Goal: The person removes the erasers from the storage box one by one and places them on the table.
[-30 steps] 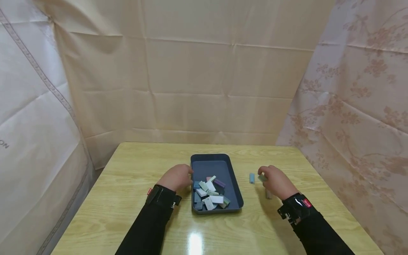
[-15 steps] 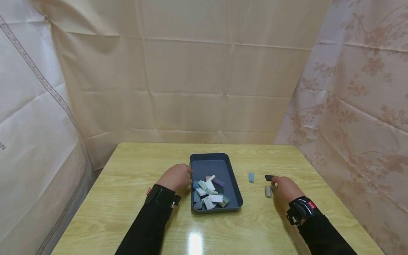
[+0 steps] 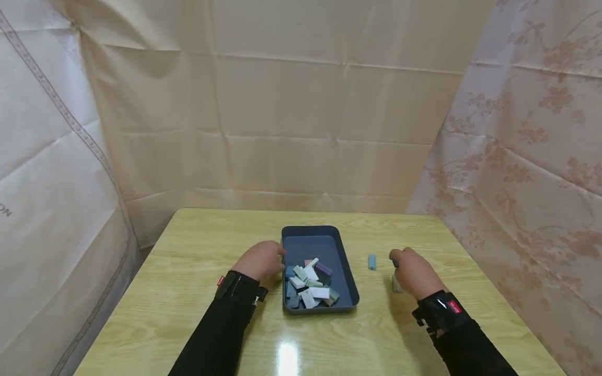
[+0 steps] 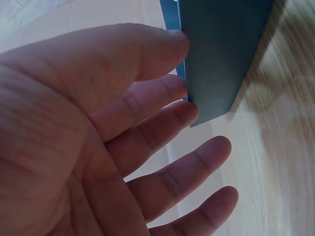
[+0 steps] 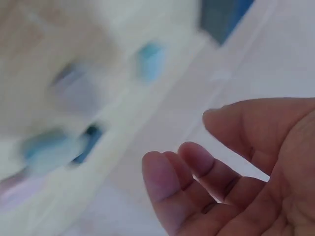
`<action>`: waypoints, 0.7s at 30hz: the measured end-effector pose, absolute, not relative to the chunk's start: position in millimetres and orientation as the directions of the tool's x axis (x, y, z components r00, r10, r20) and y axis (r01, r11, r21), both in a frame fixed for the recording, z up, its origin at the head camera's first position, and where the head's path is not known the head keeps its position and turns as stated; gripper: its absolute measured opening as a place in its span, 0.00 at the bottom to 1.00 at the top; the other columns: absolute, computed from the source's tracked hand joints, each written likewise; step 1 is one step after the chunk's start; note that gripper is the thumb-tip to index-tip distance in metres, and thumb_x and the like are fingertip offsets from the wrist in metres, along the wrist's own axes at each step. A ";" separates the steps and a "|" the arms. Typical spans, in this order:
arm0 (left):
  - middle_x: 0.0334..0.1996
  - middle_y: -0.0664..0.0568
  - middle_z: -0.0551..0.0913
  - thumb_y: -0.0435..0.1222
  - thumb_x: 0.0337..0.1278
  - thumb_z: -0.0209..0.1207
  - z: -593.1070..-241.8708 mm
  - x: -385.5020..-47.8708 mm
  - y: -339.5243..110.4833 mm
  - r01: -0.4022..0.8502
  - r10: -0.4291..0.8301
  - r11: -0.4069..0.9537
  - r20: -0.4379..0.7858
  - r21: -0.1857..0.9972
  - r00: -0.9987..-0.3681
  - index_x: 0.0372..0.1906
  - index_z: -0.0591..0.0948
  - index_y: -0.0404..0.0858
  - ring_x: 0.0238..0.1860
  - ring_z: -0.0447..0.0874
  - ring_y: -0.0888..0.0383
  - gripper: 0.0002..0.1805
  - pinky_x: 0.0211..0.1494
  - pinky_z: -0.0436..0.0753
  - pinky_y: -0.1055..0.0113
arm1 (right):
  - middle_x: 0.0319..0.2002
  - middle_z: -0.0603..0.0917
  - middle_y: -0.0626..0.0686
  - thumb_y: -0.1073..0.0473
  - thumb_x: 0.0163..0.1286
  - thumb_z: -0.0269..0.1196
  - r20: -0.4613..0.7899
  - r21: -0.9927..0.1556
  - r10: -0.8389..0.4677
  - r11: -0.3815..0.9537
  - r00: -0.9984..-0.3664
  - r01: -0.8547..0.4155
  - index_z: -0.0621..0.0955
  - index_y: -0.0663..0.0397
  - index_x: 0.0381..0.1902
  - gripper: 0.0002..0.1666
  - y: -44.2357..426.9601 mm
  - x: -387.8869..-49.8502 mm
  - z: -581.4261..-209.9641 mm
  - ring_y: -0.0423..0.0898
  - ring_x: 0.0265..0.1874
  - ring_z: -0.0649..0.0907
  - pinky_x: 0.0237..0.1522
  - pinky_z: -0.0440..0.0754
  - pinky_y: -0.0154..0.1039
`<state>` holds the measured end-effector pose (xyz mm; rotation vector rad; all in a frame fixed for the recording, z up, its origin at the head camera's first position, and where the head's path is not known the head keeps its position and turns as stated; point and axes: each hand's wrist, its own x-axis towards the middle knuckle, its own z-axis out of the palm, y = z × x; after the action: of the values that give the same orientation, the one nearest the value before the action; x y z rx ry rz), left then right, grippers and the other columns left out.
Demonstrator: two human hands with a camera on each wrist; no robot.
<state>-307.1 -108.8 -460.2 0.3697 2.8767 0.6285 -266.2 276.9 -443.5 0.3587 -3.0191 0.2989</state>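
Note:
A dark grey-blue tray (image 3: 349,277) lies on the table, its near half heaped with small white, green, blue, grey and purple blocks (image 3: 310,284). Against the tray's left rim rests my left hand (image 3: 260,261), fingers relaxed and spread in the left wrist view. My right hand (image 3: 416,271) hovers right of the tray over loose blocks. Thumb and fingers stand apart there, with nothing between them in the right wrist view. Below it, blurred, are a dark block (image 5: 88,143), a pale green block (image 5: 51,149), a grey block (image 5: 76,88) and a pinkish block (image 5: 22,189).
A light blue block (image 3: 372,261) stands between the tray and my right hand. Around the wooden table (image 3: 211,230) hang a beige cloth (image 3: 282,104) behind, a white one (image 3: 47,209) at left and a flowered one (image 3: 531,156) at right.
My right hand, which held a green block a second ago, moved down and right beside the black and grey blocks, then back up and left, now without the green block. My left hand stays put.

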 end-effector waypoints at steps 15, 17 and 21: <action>0.60 0.47 0.89 0.38 0.65 0.70 -459.9 -307.5 -109.2 0.212 0.286 0.880 -0.118 0.424 -0.951 0.59 0.89 0.39 0.65 0.85 0.46 0.19 0.70 0.82 0.47 | 0.40 0.88 0.55 0.64 0.63 0.72 0.013 -0.339 -0.354 0.878 -0.935 -0.338 0.88 0.60 0.46 0.13 141.0 -290.1 -456.9 0.46 0.36 0.80 0.43 0.83 0.46; 0.60 0.47 0.89 0.38 0.65 0.70 -458.6 -306.4 -109.1 0.210 0.285 0.880 -0.120 0.427 -0.951 0.59 0.89 0.39 0.65 0.85 0.46 0.19 0.70 0.82 0.47 | 0.31 0.84 0.51 0.65 0.62 0.72 -0.013 -0.351 -0.362 0.874 -0.932 -0.335 0.87 0.59 0.36 0.05 134.8 -294.2 -459.5 0.45 0.30 0.76 0.35 0.77 0.42; 0.60 0.47 0.89 0.38 0.66 0.69 -455.4 -307.2 -109.6 0.216 0.286 0.884 -0.116 0.414 -0.951 0.59 0.89 0.39 0.64 0.85 0.46 0.19 0.69 0.82 0.47 | 0.20 0.69 0.45 0.65 0.62 0.70 -0.050 -0.351 -0.374 0.875 -0.926 -0.334 0.79 0.54 0.22 0.11 127.8 -301.9 -466.0 0.44 0.22 0.69 0.27 0.62 0.38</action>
<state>-307.2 -109.6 -455.4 0.3863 2.8795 0.6034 -301.9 127.8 -466.0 0.5971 -3.1545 0.5562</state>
